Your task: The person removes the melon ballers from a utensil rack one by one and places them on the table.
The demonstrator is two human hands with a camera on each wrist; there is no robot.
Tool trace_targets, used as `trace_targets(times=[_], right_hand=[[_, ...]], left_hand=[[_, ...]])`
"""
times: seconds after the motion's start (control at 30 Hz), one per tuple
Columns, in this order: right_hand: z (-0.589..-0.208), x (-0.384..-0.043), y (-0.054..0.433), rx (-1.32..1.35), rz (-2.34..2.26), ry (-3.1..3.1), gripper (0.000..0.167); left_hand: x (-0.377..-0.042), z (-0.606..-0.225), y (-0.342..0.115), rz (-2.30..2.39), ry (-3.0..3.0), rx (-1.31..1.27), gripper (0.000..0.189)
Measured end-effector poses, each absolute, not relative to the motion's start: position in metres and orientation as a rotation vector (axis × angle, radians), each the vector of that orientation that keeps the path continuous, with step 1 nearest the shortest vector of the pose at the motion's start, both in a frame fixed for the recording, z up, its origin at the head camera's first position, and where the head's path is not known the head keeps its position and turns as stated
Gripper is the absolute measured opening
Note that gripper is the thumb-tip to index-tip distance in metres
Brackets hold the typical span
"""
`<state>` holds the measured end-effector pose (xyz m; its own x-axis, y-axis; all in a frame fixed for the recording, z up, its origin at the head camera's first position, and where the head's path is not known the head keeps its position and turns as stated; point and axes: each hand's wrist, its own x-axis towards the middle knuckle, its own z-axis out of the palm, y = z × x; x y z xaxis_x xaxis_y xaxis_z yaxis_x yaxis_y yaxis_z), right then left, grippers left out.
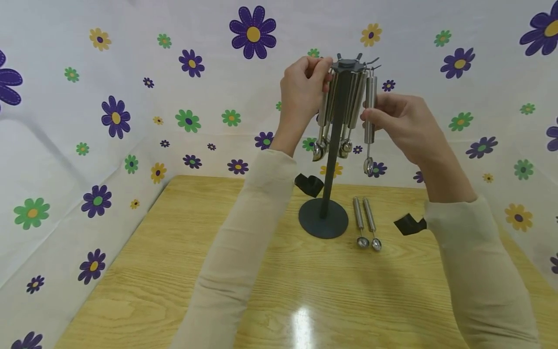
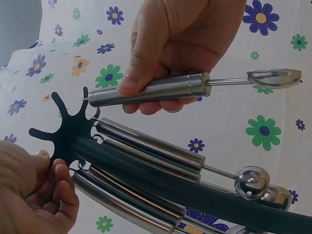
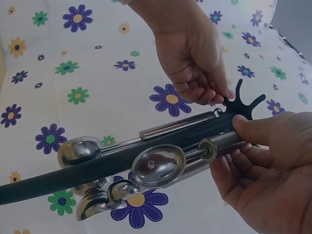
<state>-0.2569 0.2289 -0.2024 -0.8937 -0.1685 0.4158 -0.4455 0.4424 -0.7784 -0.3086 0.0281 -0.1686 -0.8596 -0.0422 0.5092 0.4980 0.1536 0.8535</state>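
Observation:
A dark metal stand [image 1: 334, 155] with a round base and a ring of hooks on top stands upright on the table. My left hand [image 1: 305, 85] pinches one of its hook arms [image 2: 46, 161] between thumb and finger. In my right hand [image 1: 405, 123] is a steel melon baller [image 1: 371, 92], gripped by its handle, scoop hanging down. Its handle top is at a hook on the right; the left wrist view does not clearly show whether it is hooked. Several other melon ballers [image 2: 151, 141] hang around the pole, partly overlapping.
Two more melon ballers, one [image 1: 358, 213] beside the other [image 1: 369, 213], lie on the wooden table [image 1: 174, 261] right of the base. Black angular pieces [image 1: 309, 185] show beside each sleeve. A white flower-printed cloth [image 1: 209, 97] surrounds the table at back and sides.

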Motion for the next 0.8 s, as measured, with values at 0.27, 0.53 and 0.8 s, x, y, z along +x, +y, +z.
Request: trace_targets(times=[0.27,0.53,0.8], right_hand=[[-0.2,-0.233,0.226,0.506,1.296,-2.464,0.033],[-0.2,-0.22,0.225,0.487,1.3,-2.445,0.031],[-0.201,-0.22,0.229,0.513,1.319,-2.414,0.034]], left_hand=[[-0.308,-0.168,0.033,-1.848,-2.039,-0.478,0.023],[-0.309,-0.173,0.035,-1.938,-1.978,-0.561,0.022],[-0.312,-0.177,0.038,-2.053,-1.874,-0.621,0.022]])
